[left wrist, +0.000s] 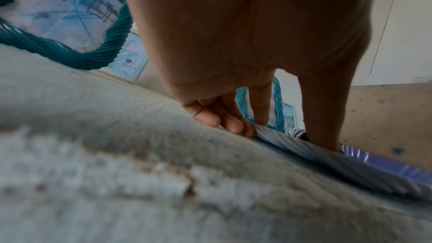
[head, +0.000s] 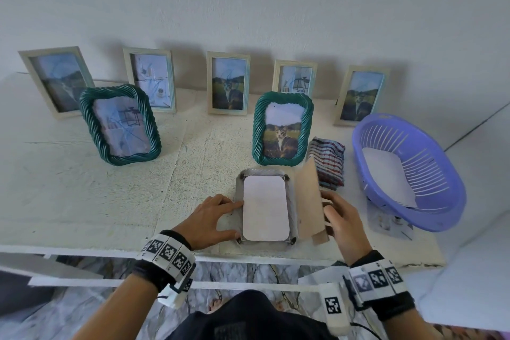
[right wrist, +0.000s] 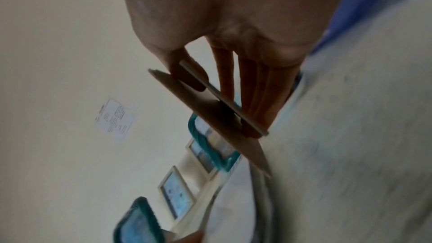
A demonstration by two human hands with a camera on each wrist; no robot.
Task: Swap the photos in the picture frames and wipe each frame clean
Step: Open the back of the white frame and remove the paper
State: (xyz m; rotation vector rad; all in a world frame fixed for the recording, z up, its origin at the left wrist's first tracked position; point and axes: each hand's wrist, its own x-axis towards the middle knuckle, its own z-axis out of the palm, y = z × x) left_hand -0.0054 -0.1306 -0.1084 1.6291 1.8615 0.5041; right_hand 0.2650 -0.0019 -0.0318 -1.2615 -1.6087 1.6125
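— Brown backing board: who is holding it?
— Her right hand is pinching it, tilted up just right of the face-down frame near the table's front edge. A white photo back is lying inside the frame.
— And the left hand?
— It is lying flat, straight fingers pressing the frame's left rim.
— Anything crowding them?
— A checked cloth and purple basket are sitting right; a green frame with a cat photo is standing just behind.
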